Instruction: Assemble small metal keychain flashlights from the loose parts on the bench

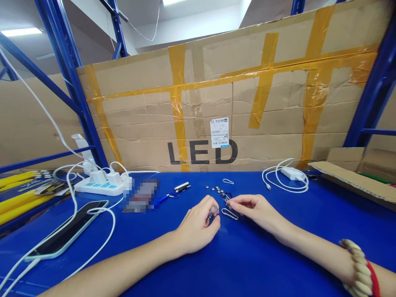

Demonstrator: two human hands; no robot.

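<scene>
My left hand (pixel 199 225) is curled around a small greyish, translucent rounded piece (pixel 213 209); a darker part below it is mostly hidden by the fingers. Thumb and fingertips of my right hand (pixel 255 209) are pinched together at a small dark ring with a metal clasp (pixel 227 195) on the table. What lies between those fingertips is too small to tell. Between my hands rests a silver carabiner (pixel 229 214). Several small round silver button cells (pixel 218 189) lie just beyond, with another silver carabiner (pixel 228 181) farther back.
On the blue table (pixel 247 264), a black-and-silver pocket torch (pixel 182 187) and a blue carabiner (pixel 170 195) lie left of centre. Farther left are a phone (pixel 68 231), white cables and a power strip (pixel 102 185). A white charger (pixel 292 173) sits right, before a large cardboard box (pixel 139 123).
</scene>
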